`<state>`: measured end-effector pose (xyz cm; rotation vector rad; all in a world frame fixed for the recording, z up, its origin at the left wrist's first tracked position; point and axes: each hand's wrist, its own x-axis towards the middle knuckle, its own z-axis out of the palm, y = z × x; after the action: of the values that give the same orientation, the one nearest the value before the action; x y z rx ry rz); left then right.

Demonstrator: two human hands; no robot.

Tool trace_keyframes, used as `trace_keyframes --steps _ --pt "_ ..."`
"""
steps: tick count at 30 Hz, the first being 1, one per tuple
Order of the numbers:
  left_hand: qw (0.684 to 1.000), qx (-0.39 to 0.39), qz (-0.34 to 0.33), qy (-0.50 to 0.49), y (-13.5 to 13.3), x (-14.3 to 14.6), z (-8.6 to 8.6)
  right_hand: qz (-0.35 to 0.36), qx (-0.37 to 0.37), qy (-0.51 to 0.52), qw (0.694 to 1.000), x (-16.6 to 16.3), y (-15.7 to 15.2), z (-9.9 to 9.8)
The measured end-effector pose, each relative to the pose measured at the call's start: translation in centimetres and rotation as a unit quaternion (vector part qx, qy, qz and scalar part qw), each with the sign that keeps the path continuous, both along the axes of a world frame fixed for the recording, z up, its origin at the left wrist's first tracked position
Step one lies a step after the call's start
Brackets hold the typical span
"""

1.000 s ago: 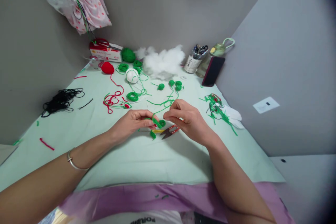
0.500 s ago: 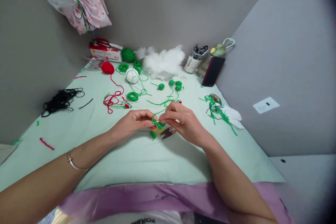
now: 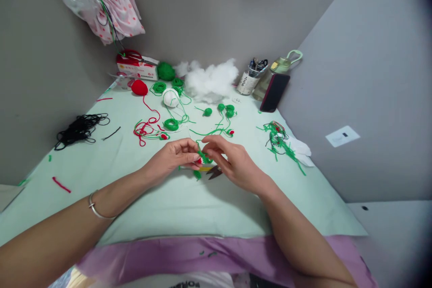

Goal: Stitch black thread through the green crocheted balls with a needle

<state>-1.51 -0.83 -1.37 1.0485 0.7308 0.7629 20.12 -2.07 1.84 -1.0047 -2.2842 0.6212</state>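
My left hand (image 3: 177, 155) pinches a small red, white and green crocheted piece (image 3: 200, 160) between thumb and fingers. At the piece's right side is my right hand (image 3: 232, 157), its fingers curled in close to the green yarn. Whatever sits between those fingertips is too small to make out. A strand of green yarn rises from the piece. Below the hands, on the table, lie scissors (image 3: 214, 172) with dark blades, partly covered by my right hand. Beside them are a yellow item (image 3: 205, 169) and a small green crocheted bit (image 3: 197, 174).
Green crocheted balls (image 3: 230, 110), a green yarn coil (image 3: 170, 124) and tangled red yarn (image 3: 145, 132) lie beyond my hands. White stuffing (image 3: 212, 81) is heaped at the back. Black cord (image 3: 79, 130) lies left; yarn scraps (image 3: 280, 141) and a propped phone (image 3: 275, 93) are right.
My right fingers have shifted slightly up and loosened a little at the piece. A thin bright glint seen between the hands before no longer shows. More of the red part is visible.
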Motion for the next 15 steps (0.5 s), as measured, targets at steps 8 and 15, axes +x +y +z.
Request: trace_keyframes --steps 8,15 --pt "1.000 -0.015 -0.002 0.021 -0.18 0.28 -0.30 0.052 0.115 -0.079 0.989 -0.01 -0.02 -1.01" --pt "1.000 0.009 -0.019 0.016 -0.21 0.00 0.54 0.007 0.040 0.137 0.990 -0.72 -0.27 -0.17"
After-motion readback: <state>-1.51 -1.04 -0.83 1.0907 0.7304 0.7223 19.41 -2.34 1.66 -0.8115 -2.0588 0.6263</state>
